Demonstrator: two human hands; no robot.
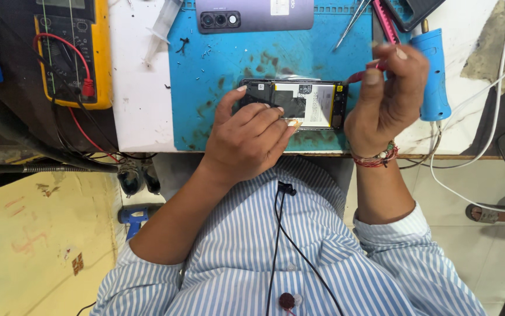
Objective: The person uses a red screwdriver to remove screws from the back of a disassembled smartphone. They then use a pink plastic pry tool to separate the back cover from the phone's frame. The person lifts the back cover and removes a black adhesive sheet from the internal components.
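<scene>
Location: phone repair workshop, small bench setup. Evidence: blue silicone repair mat (217, 70), stained and scattered w/ tiny screws, on white worktop (138, 88). Opened smartphone (314, 102) on mat, battery and internals exposed; detached purple back cover (252, 14) w/ camera cutouts nearby. Yellow digital multimeter (83, 52) w/ red and black leads at one side. Tweezers (352, 23), blue handheld power tool (434, 76), syringe (162, 29) also on bench. Cables hang off bench edge.

Phones: two are lying on the mat — one opened phone (299, 104), one closed grey phone (254, 14).
Hands: two are showing — left hand (246, 137), right hand (384, 99).
Multimeters: one yellow multimeter (80, 50).
Tweezers: one pair of tweezers (352, 23).
Blue mats: one blue mat (205, 70).
</scene>
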